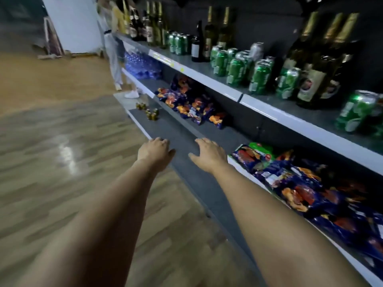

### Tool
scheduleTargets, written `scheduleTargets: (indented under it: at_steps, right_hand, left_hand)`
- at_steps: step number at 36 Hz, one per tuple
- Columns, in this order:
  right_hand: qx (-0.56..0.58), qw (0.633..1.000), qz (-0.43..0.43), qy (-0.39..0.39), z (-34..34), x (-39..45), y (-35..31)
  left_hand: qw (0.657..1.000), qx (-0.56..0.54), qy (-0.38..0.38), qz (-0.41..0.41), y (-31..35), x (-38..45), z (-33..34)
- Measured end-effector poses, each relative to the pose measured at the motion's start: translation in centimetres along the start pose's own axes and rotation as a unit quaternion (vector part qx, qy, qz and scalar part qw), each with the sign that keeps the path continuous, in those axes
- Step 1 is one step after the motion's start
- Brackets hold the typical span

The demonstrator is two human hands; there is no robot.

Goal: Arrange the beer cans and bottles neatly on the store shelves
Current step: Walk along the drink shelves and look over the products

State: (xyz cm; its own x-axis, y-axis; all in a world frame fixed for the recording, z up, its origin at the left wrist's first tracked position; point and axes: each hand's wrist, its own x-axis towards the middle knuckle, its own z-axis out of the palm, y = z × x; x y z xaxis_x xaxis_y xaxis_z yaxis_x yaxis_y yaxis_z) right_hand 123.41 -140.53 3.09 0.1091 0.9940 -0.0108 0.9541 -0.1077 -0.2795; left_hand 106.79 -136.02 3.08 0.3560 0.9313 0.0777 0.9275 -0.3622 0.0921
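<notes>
Green beer cans point(236, 69) stand in loose groups on the upper grey shelf point(269, 109), mixed with tall dark bottles point(317, 65) with gold necks. More bottles point(153, 23) and cans point(178, 43) stand farther left on the same shelf. Several small cans point(152, 114) sit on the lowest grey shelf point(182, 133). My left hand point(154, 151) and my right hand point(209, 153) reach forward over that lowest shelf, palms down, fingers relaxed, holding nothing.
Purple and orange snack bags point(192, 102) fill the middle shelf, with more snack bags point(306, 183) at the right. Blue water bottle packs point(141, 65) sit farther back. A person in white point(116, 59) stands at the shelf's far end. Wood floor point(62, 141) lies to the left.
</notes>
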Motion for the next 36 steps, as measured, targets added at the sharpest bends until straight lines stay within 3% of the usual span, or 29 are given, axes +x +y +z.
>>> scheduleTargets:
  at_steps: [14,36]
  right_hand:
    - [-0.012,0.994,-0.077,-0.073,5.7,13.4,-10.1]
    - [0.001,0.989,-0.126,-0.08,4.5,44.8,-13.8]
  left_hand:
    - [0.994,0.01,-0.032,-0.103,-14.1,5.4,2.4]
    - [0.984,0.017,-0.009,-0.179,-24.7,32.1,1.1]
